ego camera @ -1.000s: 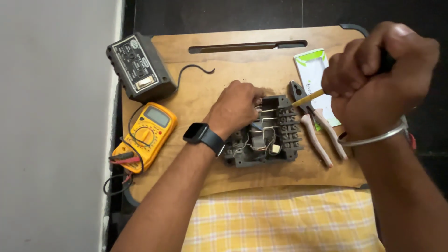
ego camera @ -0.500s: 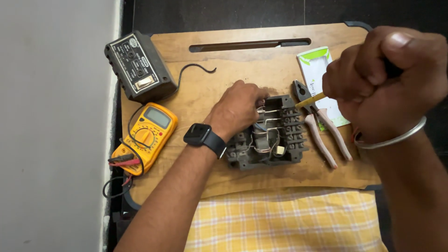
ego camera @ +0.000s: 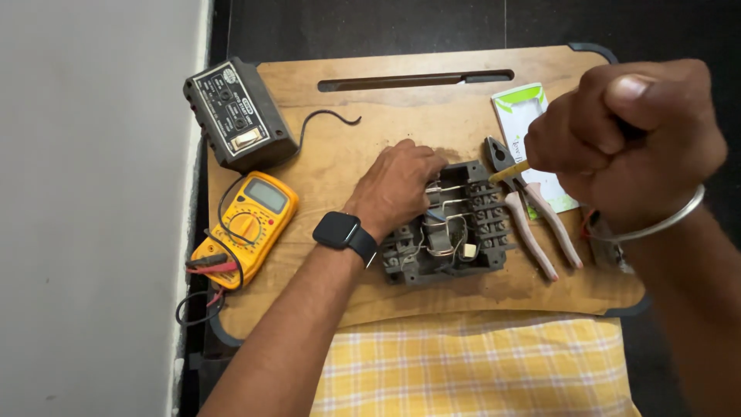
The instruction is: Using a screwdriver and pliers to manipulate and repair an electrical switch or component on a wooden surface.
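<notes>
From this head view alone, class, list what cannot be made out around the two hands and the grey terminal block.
- Screwdriver: only a yellow stub shows; the right hand hides its handle, and its tip cannot be made out.
- Terminal block: its upper left part lies under the left hand.
- White and green card: partly behind the right hand.
- Pliers: jaws partly hidden by the screwdriver.

The right hand [ego camera: 629,147] closes over the screwdriver [ego camera: 509,171] handle; only the yellow shaft shows, and its tip is too small to tell where it meets the terminal block [ego camera: 455,228]. The left hand [ego camera: 397,185] covers the block's upper left corner. Right of the block, the right wrist hides the worktop [ego camera: 347,139] edge and part of a red-wired item. Both forearms run out of frame below the block.
</notes>
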